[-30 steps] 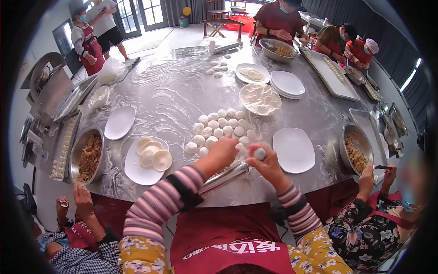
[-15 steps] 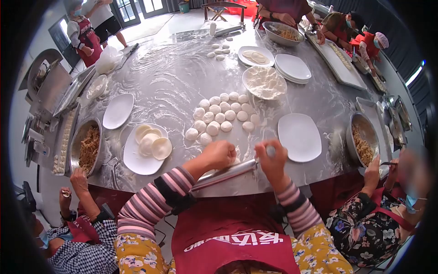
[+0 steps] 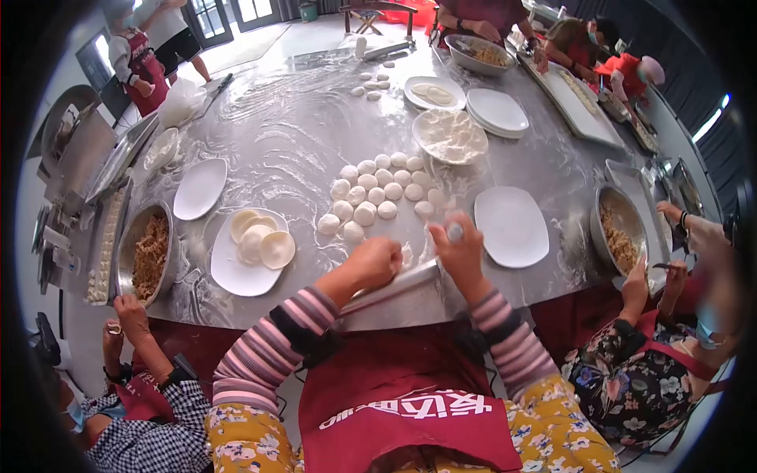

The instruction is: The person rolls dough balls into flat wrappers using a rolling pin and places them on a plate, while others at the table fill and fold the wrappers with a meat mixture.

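A rolling pin (image 3: 406, 279) lies slantwise near the table's front edge. My right hand (image 3: 460, 251) is wrapped round its upper end, which pokes out above the fist. To the left, my left hand (image 3: 374, 262) is closed with the fingers curled down beside the pin; what it pinches, if anything, is hidden behind the fingers. Just beyond both hands sit several floured dough balls (image 3: 386, 210) in a loose cluster. Left of my left hand, a white plate (image 3: 230, 276) carries several round dough wrappers (image 3: 276, 249) that overlap.
A bare square plate (image 3: 511, 229) stands right of my right hand. Farther back are a bowl of flour (image 3: 451, 135) and stacked plates (image 3: 497, 110). Filling bowls (image 3: 164, 264) (image 3: 607, 201) stand at both sides, with co-workers' hands beside them.
My right hand and the rolling pin have shifted slightly up and left in view. My left hand stays closed. At the right, another co-worker's arm now reaches in near the trays.
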